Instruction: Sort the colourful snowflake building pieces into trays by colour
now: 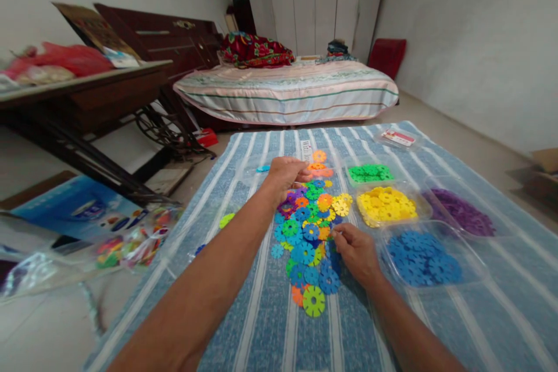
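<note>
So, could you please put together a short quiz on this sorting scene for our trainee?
1. True or false: the tray of blue discs sits nearer the person than the tray of green discs.
2. Which hand reaches to the far end of the mixed pile: A left hand, B right hand?
3. What colour are the discs in the tray between the green and blue ones?

Key: 1 true; 2 A; 3 yellow, the tray of yellow discs.

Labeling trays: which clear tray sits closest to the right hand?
The tray of blue pieces, just beside the right hand; the yellow, green and purple trays lie farther away.
</note>
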Tool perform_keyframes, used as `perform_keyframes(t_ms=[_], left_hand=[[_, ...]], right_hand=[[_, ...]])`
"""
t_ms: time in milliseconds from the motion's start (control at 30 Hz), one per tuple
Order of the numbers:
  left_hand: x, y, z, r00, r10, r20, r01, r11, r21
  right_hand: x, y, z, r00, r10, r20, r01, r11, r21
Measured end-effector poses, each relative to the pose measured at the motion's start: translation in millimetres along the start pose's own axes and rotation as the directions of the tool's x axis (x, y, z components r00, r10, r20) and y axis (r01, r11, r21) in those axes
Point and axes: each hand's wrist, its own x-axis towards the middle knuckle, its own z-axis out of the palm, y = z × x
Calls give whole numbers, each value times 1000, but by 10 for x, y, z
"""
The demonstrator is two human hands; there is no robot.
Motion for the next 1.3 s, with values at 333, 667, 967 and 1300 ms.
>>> perform_keyframes(t_ms=[333, 667, 967, 1300], left_hand=[[-599, -676, -226, 887, 32, 461, -312, 777, 547], [-1420, -897, -156, 842, -70, 534, -469, 393, 791], [-1517, -1082, -113, 866, -10, 499, -438, 466, 769], [-1330, -1061, -221, 873, -131, 470, -121, 875, 469]], right_hand=[[-7, -28, -43, 1000, 2, -11, -3, 997, -77], [-11, -19, -66, 1000, -12, -3, 12, 998, -69], [-7, -49, -69, 999, -40, -12, 39, 995, -92], [0, -51, -56, 1000, -29, -8, 28, 997, -71]])
